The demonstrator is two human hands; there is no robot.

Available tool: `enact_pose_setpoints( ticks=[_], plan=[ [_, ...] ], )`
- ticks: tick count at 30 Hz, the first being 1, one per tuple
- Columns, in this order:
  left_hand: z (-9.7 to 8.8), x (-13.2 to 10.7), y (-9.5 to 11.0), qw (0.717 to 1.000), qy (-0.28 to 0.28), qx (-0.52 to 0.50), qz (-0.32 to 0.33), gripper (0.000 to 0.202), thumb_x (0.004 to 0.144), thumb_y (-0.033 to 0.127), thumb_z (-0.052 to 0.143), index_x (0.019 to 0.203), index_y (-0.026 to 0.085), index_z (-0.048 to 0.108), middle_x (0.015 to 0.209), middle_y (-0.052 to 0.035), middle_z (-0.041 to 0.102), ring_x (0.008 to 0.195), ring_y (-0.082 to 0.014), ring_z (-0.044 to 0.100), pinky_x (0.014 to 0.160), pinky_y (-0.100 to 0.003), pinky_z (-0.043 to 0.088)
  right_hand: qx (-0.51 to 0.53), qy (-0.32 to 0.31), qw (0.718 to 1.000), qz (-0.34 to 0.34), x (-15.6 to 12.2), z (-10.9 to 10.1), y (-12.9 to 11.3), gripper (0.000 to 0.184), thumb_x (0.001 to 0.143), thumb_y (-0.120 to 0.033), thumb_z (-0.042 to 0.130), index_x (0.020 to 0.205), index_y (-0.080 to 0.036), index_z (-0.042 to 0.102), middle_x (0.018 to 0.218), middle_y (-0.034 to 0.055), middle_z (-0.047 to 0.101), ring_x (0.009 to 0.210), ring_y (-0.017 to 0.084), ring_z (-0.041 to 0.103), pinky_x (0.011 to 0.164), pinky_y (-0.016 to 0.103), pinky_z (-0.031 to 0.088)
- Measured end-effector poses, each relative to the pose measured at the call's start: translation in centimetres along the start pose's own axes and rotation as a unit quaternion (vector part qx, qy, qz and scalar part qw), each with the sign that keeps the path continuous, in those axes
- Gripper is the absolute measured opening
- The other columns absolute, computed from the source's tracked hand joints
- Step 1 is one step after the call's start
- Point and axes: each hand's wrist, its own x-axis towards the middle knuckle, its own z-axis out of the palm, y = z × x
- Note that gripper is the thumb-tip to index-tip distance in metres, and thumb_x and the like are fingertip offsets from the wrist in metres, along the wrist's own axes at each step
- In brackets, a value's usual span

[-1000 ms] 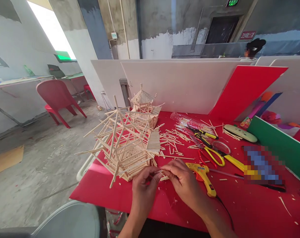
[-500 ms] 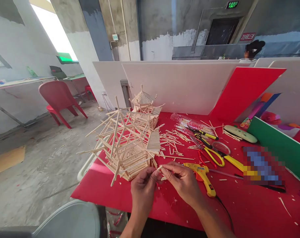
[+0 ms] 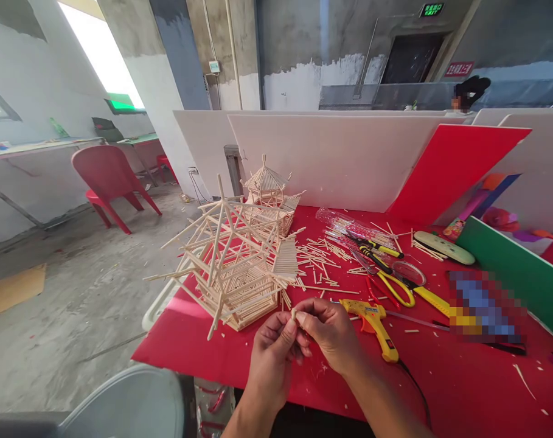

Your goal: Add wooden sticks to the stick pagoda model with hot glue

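Note:
Near the front edge of the red table, my left hand (image 3: pixel 276 347) and my right hand (image 3: pixel 327 328) meet, fingertips pinched together on a short wooden stick (image 3: pixel 294 314). Most of the stick is hidden by my fingers, with only a pale end showing between the thumbs. Just beyond my left hand stands a pavilion model of wooden sticks (image 3: pixel 239 267), its roof an open frame and one slope covered with sticks. To the right of my right hand lies a yellow hot glue gun (image 3: pixel 372 319), its nozzle close to my knuckles.
A second stick pavilion (image 3: pixel 264 182) with a covered roof stands behind. Loose sticks (image 3: pixel 319 255), pliers (image 3: pixel 372 252), yellow-handled scissors (image 3: pixel 397 289) and a yellow utility knife (image 3: pixel 435 301) lie to the right. White boards (image 3: pixel 326 158) close off the back; a bin (image 3: pixel 130 404) stands front left.
Both hands have turned and drawn closer together, tipping the stick more upright between the fingertips. My left hand has shifted slightly right. The models and tools stay in place.

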Motion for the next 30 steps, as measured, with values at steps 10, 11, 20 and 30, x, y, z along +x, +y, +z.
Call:
enact_pose_setpoints(
  ticks=[10, 11, 20, 30],
  plan=[
    [-0.3, -0.1, 0.7, 0.999, 0.019, -0.015, -0.026, 0.032, 0.068, 0.039, 0.08, 0.071, 0.014, 0.061, 0.052, 0.0007, 0.06, 0.042, -0.0065, 0.051, 0.04, -0.015, 0.033, -0.025, -0.065, 0.998, 0.002, -0.2, -0.8, 0.1, 0.028, 0.085, -0.042, 0.06, 0.093, -0.016, 0.065, 0.059, -0.0022, 0.061, 0.048, 0.01, 0.056, 0.048, 0.023, 0.048],
    [-0.4, -0.1, 0.8, 0.999, 0.029, 0.004, -0.015, 0.032, 0.068, 0.04, 0.079, 0.072, 0.013, 0.061, 0.052, 0.0004, 0.061, 0.042, -0.0069, 0.052, 0.04, -0.015, 0.034, -0.079, -0.055, 0.995, -0.028, -0.2, -1.0, -0.2, 0.028, 0.087, -0.042, 0.059, 0.096, -0.017, 0.067, 0.065, -0.0003, 0.064, 0.055, 0.012, 0.059, 0.053, 0.025, 0.05],
    [-1.0, -0.3, 0.9, 0.988, 0.01, 0.147, 0.043, 0.03, 0.075, 0.042, 0.072, 0.073, 0.014, 0.061, 0.053, -0.0026, 0.063, 0.045, -0.011, 0.053, 0.045, -0.02, 0.037, -0.325, 0.017, 0.927, -0.187, -0.5, -1.3, -1.2, 0.018, 0.086, -0.03, 0.058, 0.082, -0.02, 0.072, 0.073, 0.0021, 0.066, 0.064, 0.012, 0.057, 0.056, 0.022, 0.043],
    [-0.9, -0.6, -0.2, 0.993, 0.014, 0.077, 0.087, 0.024, 0.079, 0.039, 0.07, 0.075, 0.016, 0.062, 0.057, 0.0003, 0.06, 0.05, -0.0095, 0.051, 0.051, -0.02, 0.04, 0.03, -0.038, 0.998, 0.048, -0.5, 0.4, 0.3, 0.024, 0.083, -0.04, 0.061, 0.078, -0.017, 0.065, 0.051, -0.0045, 0.052, 0.044, 0.008, 0.047, 0.042, 0.02, 0.037]
  ],
)
